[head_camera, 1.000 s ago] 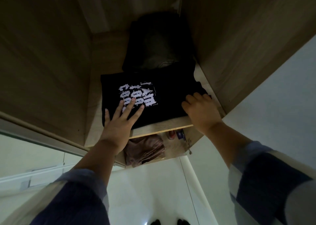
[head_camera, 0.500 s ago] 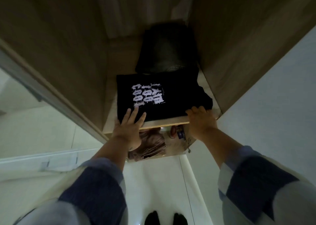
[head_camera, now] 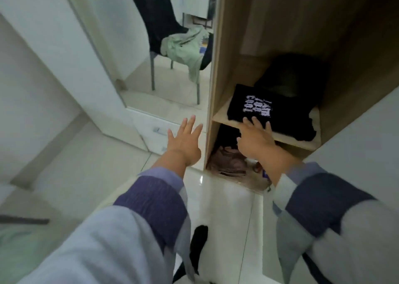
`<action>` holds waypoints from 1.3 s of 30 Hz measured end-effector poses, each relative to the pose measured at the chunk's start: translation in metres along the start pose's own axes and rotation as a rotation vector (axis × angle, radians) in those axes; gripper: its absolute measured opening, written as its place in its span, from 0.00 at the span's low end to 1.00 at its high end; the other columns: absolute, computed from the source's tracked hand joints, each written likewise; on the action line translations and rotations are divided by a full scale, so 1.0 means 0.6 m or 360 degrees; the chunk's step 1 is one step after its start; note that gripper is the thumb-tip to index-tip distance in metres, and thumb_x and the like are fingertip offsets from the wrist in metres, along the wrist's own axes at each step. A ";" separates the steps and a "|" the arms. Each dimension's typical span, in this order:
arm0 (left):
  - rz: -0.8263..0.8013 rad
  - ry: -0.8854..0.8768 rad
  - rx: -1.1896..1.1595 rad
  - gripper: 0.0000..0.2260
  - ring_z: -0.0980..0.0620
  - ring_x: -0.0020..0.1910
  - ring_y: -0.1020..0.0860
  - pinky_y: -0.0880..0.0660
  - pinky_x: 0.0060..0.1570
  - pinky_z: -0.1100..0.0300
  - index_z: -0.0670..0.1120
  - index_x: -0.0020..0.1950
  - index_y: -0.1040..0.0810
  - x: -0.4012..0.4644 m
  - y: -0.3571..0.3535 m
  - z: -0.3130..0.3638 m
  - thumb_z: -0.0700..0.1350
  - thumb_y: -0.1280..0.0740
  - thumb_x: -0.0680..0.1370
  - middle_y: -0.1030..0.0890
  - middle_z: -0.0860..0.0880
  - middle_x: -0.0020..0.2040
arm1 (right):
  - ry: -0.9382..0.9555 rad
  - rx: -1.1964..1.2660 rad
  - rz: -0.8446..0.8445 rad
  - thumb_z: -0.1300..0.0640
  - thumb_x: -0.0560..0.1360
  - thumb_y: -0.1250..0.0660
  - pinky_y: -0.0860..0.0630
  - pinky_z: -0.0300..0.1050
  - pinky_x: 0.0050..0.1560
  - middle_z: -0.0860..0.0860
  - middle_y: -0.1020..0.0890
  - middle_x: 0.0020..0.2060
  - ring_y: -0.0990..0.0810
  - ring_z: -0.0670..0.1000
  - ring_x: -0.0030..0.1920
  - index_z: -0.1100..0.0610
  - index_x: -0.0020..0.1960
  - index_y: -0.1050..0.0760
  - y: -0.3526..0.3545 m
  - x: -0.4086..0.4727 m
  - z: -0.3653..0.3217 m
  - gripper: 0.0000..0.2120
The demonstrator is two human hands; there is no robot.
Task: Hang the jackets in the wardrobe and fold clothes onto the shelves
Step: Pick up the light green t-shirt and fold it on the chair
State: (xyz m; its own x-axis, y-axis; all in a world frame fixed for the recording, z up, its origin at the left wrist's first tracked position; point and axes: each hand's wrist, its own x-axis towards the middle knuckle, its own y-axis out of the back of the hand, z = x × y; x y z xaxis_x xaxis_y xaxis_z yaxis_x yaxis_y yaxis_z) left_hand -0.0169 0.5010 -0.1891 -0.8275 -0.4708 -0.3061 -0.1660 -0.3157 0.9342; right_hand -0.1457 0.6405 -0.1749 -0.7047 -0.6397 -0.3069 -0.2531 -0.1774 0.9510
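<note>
A folded black T-shirt with white lettering [head_camera: 278, 111] lies on the wooden wardrobe shelf [head_camera: 222, 116], its front edge near the shelf lip. Behind it sits another dark folded garment [head_camera: 291, 74]. My right hand [head_camera: 255, 139] rests at the shelf's front edge, fingers spread flat on the T-shirt's near edge, gripping nothing. My left hand [head_camera: 183, 141] hangs in the air left of the wardrobe's side panel, fingers apart and empty.
A brownish-pink garment [head_camera: 228, 160] lies in the lower compartment. The mirror on the wardrobe door [head_camera: 151, 46] reflects a chair draped with green and black clothes. White tiled floor [head_camera: 226, 197] lies below, my dark foot [head_camera: 198, 238] on it.
My left hand has left the T-shirt and swung out to the left of the wardrobe. My right hand has slid left along the shelf edge. The view has turned left, revealing the mirror.
</note>
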 end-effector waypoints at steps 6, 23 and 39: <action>0.0130 0.0447 -0.0189 0.35 0.51 0.77 0.65 0.58 0.73 0.39 0.52 0.79 0.54 -0.233 -0.010 -0.123 0.37 0.42 0.76 0.66 0.53 0.78 | 0.0493 -0.0072 0.0061 0.50 0.82 0.48 0.57 0.61 0.75 0.50 0.49 0.78 0.56 0.53 0.77 0.51 0.77 0.46 0.015 -0.104 -0.190 0.24; 0.0337 0.1656 -0.0567 0.36 0.49 0.77 0.63 0.56 0.73 0.37 0.52 0.79 0.54 -0.806 -0.113 -0.530 0.37 0.40 0.76 0.63 0.51 0.78 | 0.1595 -0.0402 0.0041 0.47 0.81 0.47 0.54 0.61 0.74 0.53 0.47 0.77 0.53 0.55 0.77 0.51 0.77 0.47 -0.102 -0.374 -0.801 0.26; 0.0136 0.1728 -0.0945 0.31 0.49 0.76 0.47 0.42 0.72 0.47 0.51 0.78 0.48 -0.754 -0.296 -0.788 0.41 0.39 0.77 0.43 0.49 0.77 | 0.1562 -0.0597 -0.0431 0.47 0.81 0.47 0.53 0.60 0.75 0.54 0.50 0.78 0.54 0.57 0.77 0.50 0.77 0.50 -0.352 -0.298 -1.047 0.27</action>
State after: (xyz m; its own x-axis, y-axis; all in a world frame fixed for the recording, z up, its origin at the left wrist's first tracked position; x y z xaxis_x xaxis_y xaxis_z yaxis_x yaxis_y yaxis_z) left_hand 0.6403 0.3807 -0.3033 0.0958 -0.8571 -0.5061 0.3696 -0.4415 0.8177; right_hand 0.4501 0.3224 -0.2977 0.2241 -0.8345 -0.5035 0.0157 -0.5134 0.8580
